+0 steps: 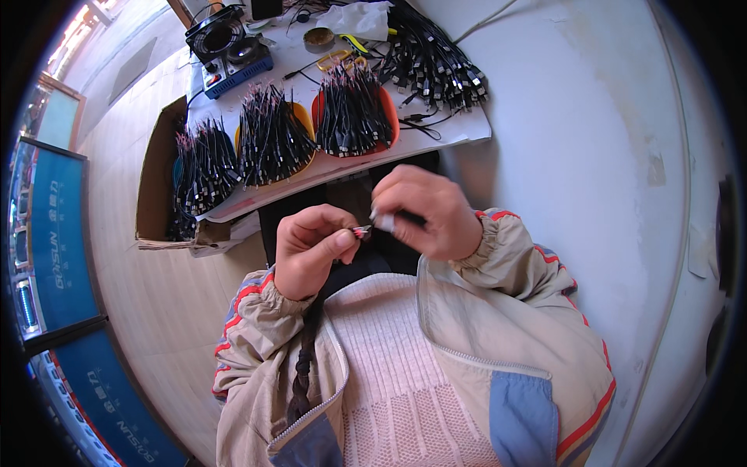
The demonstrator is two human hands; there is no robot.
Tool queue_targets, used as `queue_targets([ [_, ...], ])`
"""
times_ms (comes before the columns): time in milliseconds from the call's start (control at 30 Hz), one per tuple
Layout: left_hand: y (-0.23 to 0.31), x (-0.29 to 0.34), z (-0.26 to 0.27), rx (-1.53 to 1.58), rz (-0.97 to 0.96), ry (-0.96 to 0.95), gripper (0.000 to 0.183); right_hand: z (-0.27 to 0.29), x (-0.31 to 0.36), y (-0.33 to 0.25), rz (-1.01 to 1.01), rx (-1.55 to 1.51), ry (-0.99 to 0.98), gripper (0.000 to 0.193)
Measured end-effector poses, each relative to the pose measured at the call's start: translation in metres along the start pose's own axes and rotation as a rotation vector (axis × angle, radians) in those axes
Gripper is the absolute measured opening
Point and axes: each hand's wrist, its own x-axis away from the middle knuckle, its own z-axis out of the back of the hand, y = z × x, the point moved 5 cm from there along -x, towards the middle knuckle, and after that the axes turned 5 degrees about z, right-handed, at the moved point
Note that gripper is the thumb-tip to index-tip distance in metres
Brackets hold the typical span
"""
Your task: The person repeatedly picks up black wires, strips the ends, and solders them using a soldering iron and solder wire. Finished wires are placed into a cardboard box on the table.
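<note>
Left hand [307, 247] is pinched on a cable [362, 230] end. Right hand [424, 212] is clamped on the same cable. Trays [305, 117] of cables sit far on the counter [467, 128].

The left hand [311, 247] is pinching thin plastic-sheathed wire ends [361, 230], red and glossy, while the right hand [424, 212] is gripping a black rubbery cable [405, 220] with a pale plastic piece. The jacket sleeves [517, 253] are showing matt woven cloth, gathered at the cuffs; the sweater [389, 350] is looking ribbed knit. The cardboard box [156, 171] is appearing rough and dull, the white table sheet [459, 124] smooth like paper, the trays [387, 109] glossy plastic.
</note>
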Motion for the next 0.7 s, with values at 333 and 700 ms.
queue_targets([
  [333, -0.009, -0.006, 0.001, 0.384, 0.156, -0.047, 0.013, 0.002, 0.0, -0.004, 0.222, 0.195, 0.07, 0.032],
  [700, -0.008, -0.01, -0.005, 0.294, 0.189, -0.078, 0.01, -0.009, -0.007, 0.0, 0.2, -0.005, -0.013, 0.024],
])
